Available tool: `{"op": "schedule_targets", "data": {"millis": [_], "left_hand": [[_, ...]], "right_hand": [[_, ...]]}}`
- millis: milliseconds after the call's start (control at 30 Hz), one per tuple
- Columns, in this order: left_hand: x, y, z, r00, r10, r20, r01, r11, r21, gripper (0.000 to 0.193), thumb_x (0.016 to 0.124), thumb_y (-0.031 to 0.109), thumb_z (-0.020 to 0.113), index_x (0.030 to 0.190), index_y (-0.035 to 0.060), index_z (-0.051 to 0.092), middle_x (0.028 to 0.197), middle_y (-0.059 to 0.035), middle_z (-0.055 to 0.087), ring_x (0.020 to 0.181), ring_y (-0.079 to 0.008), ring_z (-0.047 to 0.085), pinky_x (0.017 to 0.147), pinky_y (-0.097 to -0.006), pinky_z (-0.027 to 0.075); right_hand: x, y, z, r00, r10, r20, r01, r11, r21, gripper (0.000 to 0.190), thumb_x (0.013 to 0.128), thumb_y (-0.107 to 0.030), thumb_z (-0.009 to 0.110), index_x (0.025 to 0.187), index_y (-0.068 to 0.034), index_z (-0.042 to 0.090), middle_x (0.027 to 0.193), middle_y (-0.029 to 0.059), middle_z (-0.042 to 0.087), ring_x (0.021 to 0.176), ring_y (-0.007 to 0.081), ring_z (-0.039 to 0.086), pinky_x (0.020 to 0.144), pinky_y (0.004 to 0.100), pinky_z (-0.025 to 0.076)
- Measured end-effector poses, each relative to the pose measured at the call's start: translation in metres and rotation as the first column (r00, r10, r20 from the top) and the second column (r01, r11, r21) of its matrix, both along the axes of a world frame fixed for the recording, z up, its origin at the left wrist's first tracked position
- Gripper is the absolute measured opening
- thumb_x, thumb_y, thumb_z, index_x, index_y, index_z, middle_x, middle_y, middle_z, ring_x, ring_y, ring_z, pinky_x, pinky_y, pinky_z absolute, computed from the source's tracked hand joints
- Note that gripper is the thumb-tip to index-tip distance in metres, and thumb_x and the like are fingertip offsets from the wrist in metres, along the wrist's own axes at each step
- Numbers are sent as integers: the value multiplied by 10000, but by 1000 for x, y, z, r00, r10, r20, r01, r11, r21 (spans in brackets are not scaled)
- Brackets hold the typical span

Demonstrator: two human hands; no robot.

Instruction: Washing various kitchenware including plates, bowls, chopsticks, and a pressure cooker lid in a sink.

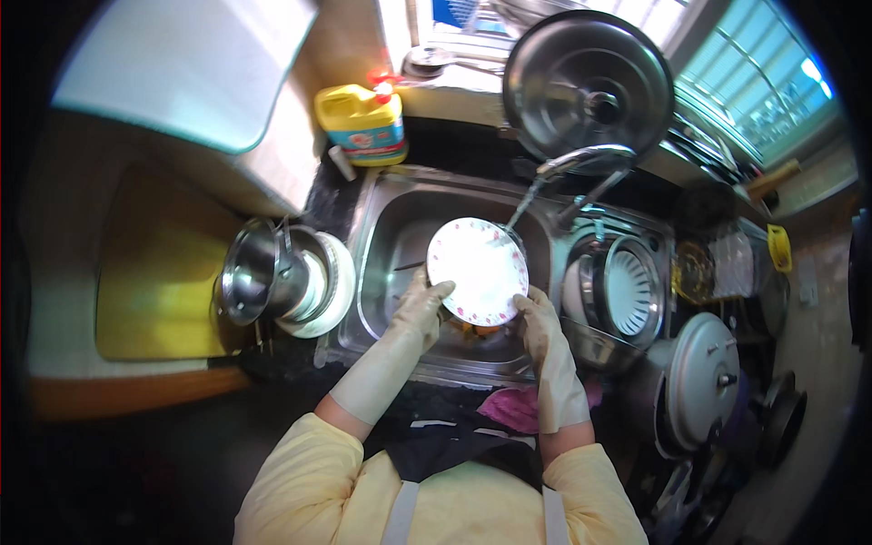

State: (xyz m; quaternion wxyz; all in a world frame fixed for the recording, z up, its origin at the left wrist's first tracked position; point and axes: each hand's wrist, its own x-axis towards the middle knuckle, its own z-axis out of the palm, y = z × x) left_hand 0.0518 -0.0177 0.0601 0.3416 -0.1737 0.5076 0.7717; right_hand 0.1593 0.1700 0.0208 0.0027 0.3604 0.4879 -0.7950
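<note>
Both my hands wear pale rubber gloves and grip a white plate (477,272) with a pink floral rim. My left hand (424,306) holds its lower left edge, thumb on top. On the lower right edge is my right hand (535,313), its thumb also over the rim. The plate is held above the left basin of a stainless steel sink (388,238), under the faucet (586,157), where water seems to run onto its upper right edge. Orange scraps (480,331) lie below, partly hidden by the plate.
Stacked pots and bowls (279,272) stand left of the sink. Dishes and a white slotted basket (628,293) fill the right basin. A yellow jug (361,126) and a large metal lid (589,85) are behind. A pressure cooker (702,381) sits right; a pink cloth (511,410) lies in front.
</note>
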Motion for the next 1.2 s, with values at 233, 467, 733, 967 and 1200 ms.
{"op": "schedule_targets", "data": {"millis": [233,467,733,967,1200], "left_hand": [[39,-76,20,997,-67,-37,54,961,-271,602,941,50,604,1479,49,335,1414,-168,477,1298,-289,495,1060,-457,465],[91,-173,8,971,152,184,-131,983,-126,536,918,73,589,1434,108,449,1303,-113,603,1129,-261,631,896,-425,534],[120,-265,68,903,364,229,-279,902,-330,328,873,68,636,1198,85,601,925,-83,695,669,-211,641,532,-327,476],[143,-317,60,839,534,105,-461,801,-382,328,883,84,618,1210,84,598,887,-83,683,650,-197,628,533,-329,474],[126,-299,68,811,574,111,-468,752,-464,330,873,102,629,1201,106,592,830,-70,654,529,-189,563,413,-318,405]], "right_hand": [[17,-44,-32,951,308,9,-300,931,-207,251,956,-64,579,1174,52,623,891,55,683,662,100,589,553,232,452],[8,-87,25,855,517,35,-507,849,-150,372,1018,-207,575,1327,-1,548,1082,62,654,834,110,620,657,259,526],[-20,-119,39,743,667,-58,-666,729,-158,344,1057,-214,496,1360,-55,522,1081,123,698,847,147,658,746,287,543],[-25,-127,25,737,672,-71,-671,714,-201,329,1056,-191,496,1355,-59,528,1080,118,696,848,141,661,754,279,550],[-59,-151,36,759,640,-117,-651,744,-149,373,1032,-236,557,1333,-19,519,1060,128,661,847,176,644,748,308,549]]}}
